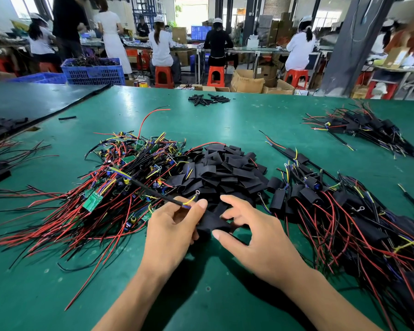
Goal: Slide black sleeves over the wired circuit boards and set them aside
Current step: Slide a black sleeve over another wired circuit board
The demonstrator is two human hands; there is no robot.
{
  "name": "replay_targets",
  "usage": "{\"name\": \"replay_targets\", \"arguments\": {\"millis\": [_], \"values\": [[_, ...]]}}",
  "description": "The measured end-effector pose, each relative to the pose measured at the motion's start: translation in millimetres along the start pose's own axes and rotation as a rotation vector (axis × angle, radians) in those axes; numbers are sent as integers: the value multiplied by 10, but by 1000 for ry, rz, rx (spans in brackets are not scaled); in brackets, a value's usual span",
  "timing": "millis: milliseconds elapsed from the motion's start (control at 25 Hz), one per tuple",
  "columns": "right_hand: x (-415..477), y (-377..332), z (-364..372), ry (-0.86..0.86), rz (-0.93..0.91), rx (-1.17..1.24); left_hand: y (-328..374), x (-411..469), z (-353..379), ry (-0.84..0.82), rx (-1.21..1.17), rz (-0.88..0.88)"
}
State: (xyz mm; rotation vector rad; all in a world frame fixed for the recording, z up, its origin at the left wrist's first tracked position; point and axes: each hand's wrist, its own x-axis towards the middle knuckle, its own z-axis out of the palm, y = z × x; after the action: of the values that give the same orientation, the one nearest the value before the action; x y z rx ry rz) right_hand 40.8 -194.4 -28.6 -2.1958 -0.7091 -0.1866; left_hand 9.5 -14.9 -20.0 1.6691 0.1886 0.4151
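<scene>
Black sleeve (210, 224), judged light and floppy, sits near centre between the hands. Left hand (167, 225) pinches the limp lead (153, 191); right hand (253, 232) is half-spread at the sleeve, grip unclear. Best held by its mouth edges.

A green-matted worktable (249, 115) fills the near ground. Beyond its far edge, red plastic stools (164, 76) stand at a long bench (239, 49) where workers (161, 44) sit facing away. Blue crates (93, 72) sit far left, cardboard boxes (246, 81) at centre, and a dark pillar (344, 44) far right. Daylight enters through the far windows (191, 8).
</scene>
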Motion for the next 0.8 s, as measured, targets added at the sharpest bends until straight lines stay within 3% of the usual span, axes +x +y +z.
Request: {"name": "replay_targets", "arguments": {"millis": [240,480,800], "values": [[18,50,-21,105,5,67,-3,43,-58,-161,-296,-143],[41,20,-76,98,-17,71,14,40,-87,-216,-325,-178],[63,-31,-105,68,73,362,-4,25,-77,-241,-290,-144]]}}
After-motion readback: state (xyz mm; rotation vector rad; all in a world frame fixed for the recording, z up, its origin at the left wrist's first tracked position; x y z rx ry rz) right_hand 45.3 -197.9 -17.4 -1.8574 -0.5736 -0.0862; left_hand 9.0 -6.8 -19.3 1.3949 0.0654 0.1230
